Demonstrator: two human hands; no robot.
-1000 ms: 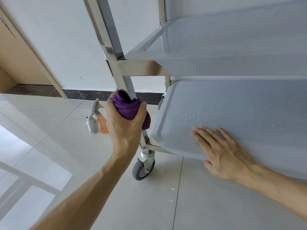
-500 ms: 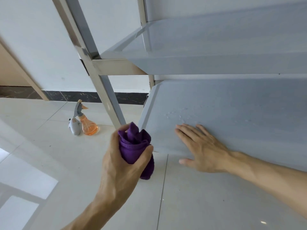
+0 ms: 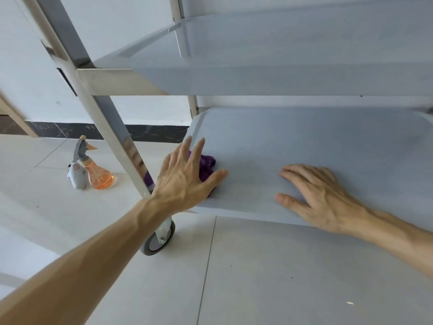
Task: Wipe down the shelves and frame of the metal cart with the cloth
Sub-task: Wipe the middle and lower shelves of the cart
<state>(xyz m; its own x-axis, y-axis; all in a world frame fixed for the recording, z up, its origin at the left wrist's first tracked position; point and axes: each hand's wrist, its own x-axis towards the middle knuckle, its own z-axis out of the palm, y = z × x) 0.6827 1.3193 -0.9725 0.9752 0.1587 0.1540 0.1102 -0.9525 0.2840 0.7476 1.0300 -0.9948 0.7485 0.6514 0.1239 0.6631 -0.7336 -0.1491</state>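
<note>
Grey metal shelf (image 3: 328, 146), pale tiled floor (image 3: 281, 277), white wall (image 3: 131, 24), dark skirting (image 3: 70, 130)

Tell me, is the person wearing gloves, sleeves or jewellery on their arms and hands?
No. Both the left hand and the right hand are bare, with no gloves, rings, watch or bracelets visible. Both forearms are uncovered as far as the picture shows; no sleeve is in view.
</note>
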